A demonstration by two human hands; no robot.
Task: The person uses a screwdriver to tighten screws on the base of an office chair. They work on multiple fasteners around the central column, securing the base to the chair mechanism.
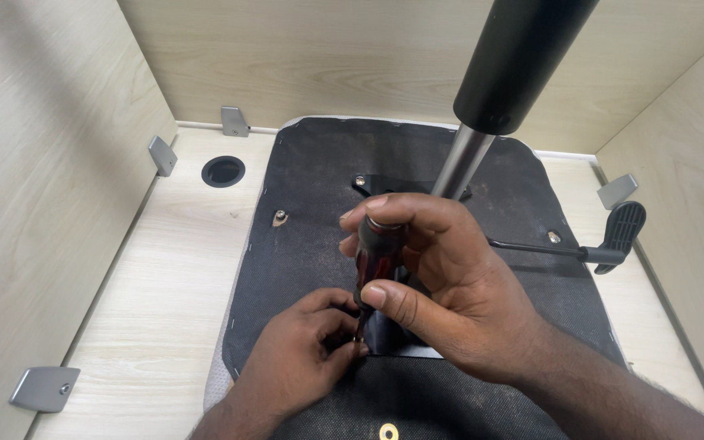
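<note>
Head view: right hand (450, 285) grips dark-red screwdriver (378, 257) upright; left hand (307, 354) pinches its tip.

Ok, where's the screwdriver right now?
In the head view, centre: the screwdriver stands upright in the right hand, tip by the left hand on the black seat underside.

Grey corner brackets (43, 387), round desk hole (223, 171)

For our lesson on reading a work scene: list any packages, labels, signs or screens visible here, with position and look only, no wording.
None: no package, label, sign or screen shows.
In view instead: an upturned chair seat, black fabric, on a pale wooden surface; the right hand holds a dark red-handled screwdriver upright; the left hand pinches at its tip.
</note>
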